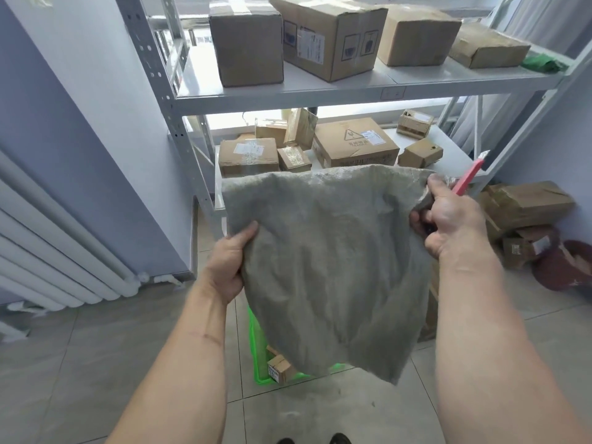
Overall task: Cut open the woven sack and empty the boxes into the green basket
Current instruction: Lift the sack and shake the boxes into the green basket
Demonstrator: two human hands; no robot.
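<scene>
Above the basket (256, 347), the limp, light sack (326, 257) is held up by both hands, left hand (229, 264) gripping its edge, right hand (448, 219) pinching its corner alongside a cutter (469, 174).

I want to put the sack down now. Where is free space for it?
Bare floor lies left of the green basket, toward the radiator. The upper shelf has a bare front strip. The lower shelf is crowded with boxes, and more boxes pile on the right.
</scene>
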